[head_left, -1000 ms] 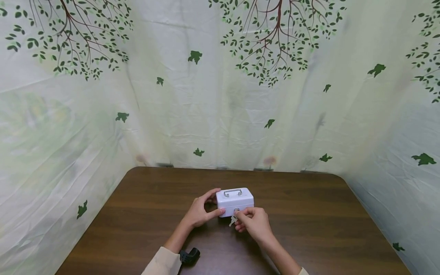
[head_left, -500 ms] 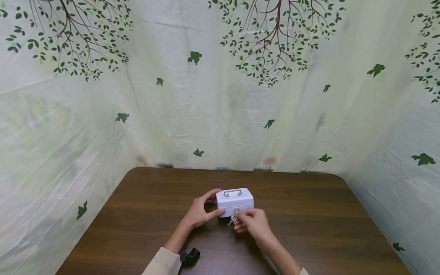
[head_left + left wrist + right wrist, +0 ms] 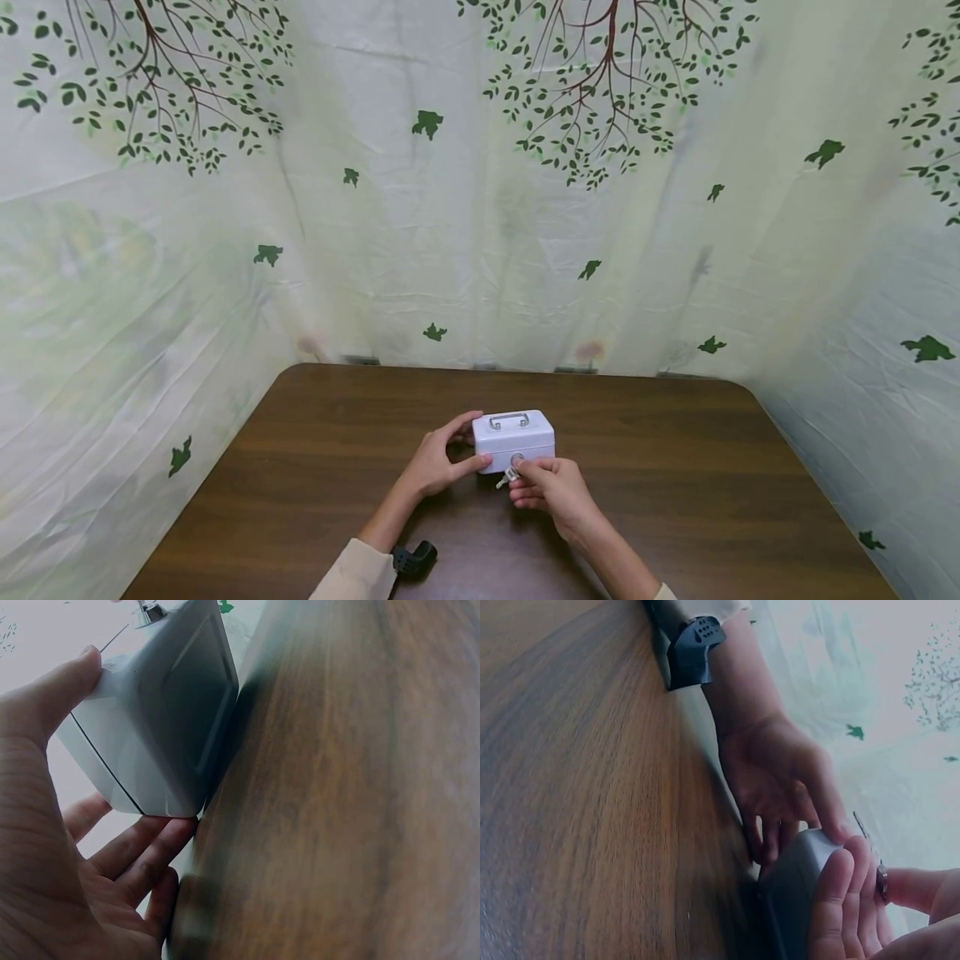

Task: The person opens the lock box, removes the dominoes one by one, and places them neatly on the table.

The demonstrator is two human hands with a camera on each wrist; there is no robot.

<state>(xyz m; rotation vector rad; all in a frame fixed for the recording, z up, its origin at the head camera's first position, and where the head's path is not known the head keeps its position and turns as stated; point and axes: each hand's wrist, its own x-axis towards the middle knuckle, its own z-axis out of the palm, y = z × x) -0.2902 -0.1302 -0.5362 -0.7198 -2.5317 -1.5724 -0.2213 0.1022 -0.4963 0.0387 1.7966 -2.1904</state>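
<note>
White cash box (image 3: pixel 513 437), smooth glossy shell, rounded corners, rect. block shape, thin straight lid seam, is just above the tabletop nr the middle; its base, w/ a recessed rect. panel, shows in the lt wrist view, so it's not flat on the wood; can't tell if the back edge touches. On top: slim silver metal handle (image 3: pixel 509 421), squared loop. Front: round shiny lock (image 3: pixel 517 459). Small silver keys (image 3: pixel 506 479), flat metal, hang at the lock, pinched btw thumb & fingers of the R hand (image 3: pixel 553 492), other fingers curled under. L hand (image 3: pixel 442 458) grips the box's left end, thumb on front, fingers spread round the side & beneath. Black hard-shell wrist device (image 3: pixel 414 560) by the L cuff, cream fabric sleeve (image 3: pixel 356 575). Table (image 3: pixel 675 467): dark brown woodgrain, rounded far corners. Behind: pale, creased cloth (image 3: pixel 480 208) w/ printed green leaves & thin brown branches.
</note>
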